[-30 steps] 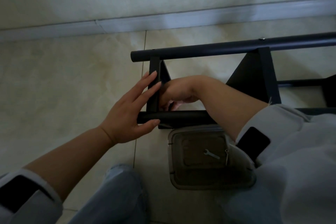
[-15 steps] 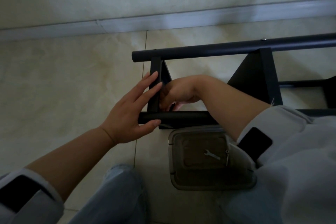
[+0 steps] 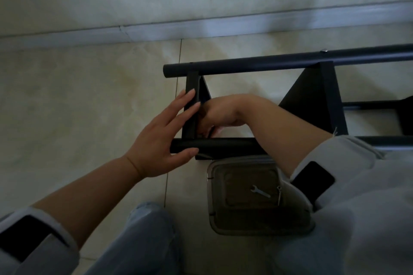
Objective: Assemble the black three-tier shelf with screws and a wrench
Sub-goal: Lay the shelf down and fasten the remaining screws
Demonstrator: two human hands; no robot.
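the black shelf [image 3: 312, 100] lies on its side on the tiled floor [image 3: 67, 107], running from the centre of view out toward 3 o'clock; two round tubes run across, the far tube [image 3: 268, 63] at about 1 o'clock, the near tube [image 3: 223, 144] at centre; a flat end panel [image 3: 191, 114] stands between them; the left hand [image 3: 159, 140] is released, fingers straight and laid flat against the end panel, thumb touching the end of the near tube; the right hand [image 3: 214, 114] reaches in behind that panel, fingers curled down at the corner where panel meets near tube; what they are grasping i cannot tell; at 5 o'clock, just beside the near tube, a clear plastic container [image 3: 223, 225] sits on the floor with a small silver wrench [image 3: 260, 191] on its lid; a second panel [image 3: 330, 100] stands toward 2 o'clock.
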